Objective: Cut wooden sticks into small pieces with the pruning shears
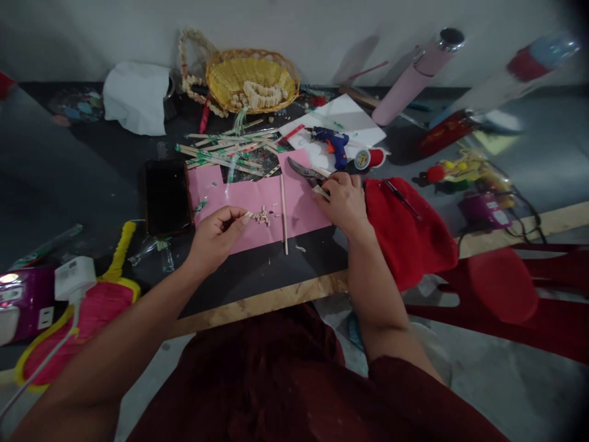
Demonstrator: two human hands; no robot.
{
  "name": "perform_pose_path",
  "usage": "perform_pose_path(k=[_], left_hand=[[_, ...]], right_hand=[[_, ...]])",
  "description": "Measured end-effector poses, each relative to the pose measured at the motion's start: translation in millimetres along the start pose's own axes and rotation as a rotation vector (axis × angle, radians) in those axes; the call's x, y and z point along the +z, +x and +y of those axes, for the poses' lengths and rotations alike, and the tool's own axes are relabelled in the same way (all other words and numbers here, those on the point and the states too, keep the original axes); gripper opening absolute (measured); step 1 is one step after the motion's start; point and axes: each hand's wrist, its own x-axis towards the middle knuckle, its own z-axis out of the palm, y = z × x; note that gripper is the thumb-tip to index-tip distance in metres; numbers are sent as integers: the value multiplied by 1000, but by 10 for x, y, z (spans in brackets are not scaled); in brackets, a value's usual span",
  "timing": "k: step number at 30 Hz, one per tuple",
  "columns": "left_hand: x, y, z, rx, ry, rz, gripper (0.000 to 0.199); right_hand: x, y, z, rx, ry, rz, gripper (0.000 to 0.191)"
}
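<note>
My left hand (218, 233) is closed in a pinch at the left end of a small heap of short cut stick pieces (261, 216), with a pale piece at its fingertips. The heap lies on a pink paper sheet (301, 215). My right hand (344, 199) is closed around the handles of pruning shears (301, 169), whose blades point up and left over the paper. Between the hands, one long thin wooden stick (284, 215) lies across the sheet, its lower end past the paper's edge.
Behind the paper lie several wrapped chopsticks (221, 150), a yellow wicker basket (253, 83), a blue glue gun (335, 144) and a red thread spool (370, 159). A phone (168, 196) is at left, a red cloth (409, 233) at right. A pink bottle (414, 80) stands behind.
</note>
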Motion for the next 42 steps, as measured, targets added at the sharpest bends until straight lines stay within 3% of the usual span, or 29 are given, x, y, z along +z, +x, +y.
perform_pose_path(k=[5,8,13,19,22,25,30,35,42], left_hand=[[-15,3,34,-40,-160,-21,22],[-14,9,68,-55,-196,-15,23],[-30,34,97,-76,-294,-9,23],[-72,66,150,-129,-389,22,27],[-80,71,171,-116,-423,-15,28],[-96,73,176,-94,-442,-45,27],[-145,77,168,-103,-481,-58,26],[-183,68,137,-106,-481,-121,25],[-228,48,99,-83,-360,-167,21]], right_hand=[[-74,95,-39,45,140,156,25],[-135,103,-101,95,443,217,28],[-245,-12,-300,70,1141,-119,25],[-370,-155,-520,-76,1328,-353,25],[-387,-184,-592,-187,1174,-346,13],[-338,-180,-624,-350,813,-241,3],[-202,-157,-636,-540,359,-197,21],[-157,-176,-664,-555,240,-245,34],[-164,-183,-683,-545,179,-242,25]])
